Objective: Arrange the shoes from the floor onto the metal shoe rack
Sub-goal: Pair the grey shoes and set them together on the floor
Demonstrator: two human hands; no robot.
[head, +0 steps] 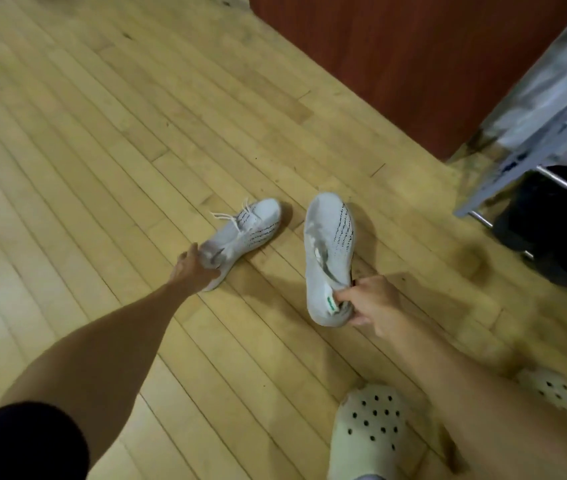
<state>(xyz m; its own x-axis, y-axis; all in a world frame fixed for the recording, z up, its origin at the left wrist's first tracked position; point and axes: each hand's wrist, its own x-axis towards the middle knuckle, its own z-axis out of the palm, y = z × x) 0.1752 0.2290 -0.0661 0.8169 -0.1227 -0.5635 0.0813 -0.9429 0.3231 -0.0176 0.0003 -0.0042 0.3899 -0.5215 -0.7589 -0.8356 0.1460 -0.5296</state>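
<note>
Sneakers, white knit, looking light and floppy. Right hand (375, 303) pinching the heel of one sneaker (329, 251), lifting it off the floor (102, 133). Left hand (194, 268) closing on the heel of the other sneaker (244, 230), lying flat. Metal shoe rack (559, 188) waiting at right.

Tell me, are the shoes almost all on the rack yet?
Not yet. Something dark already seems to sit on the metal rack, though it is blurry. The right hand grips one white sneaker by its heel, and the left hand is at the other sneaker on the floor. Both still need placing.
</note>
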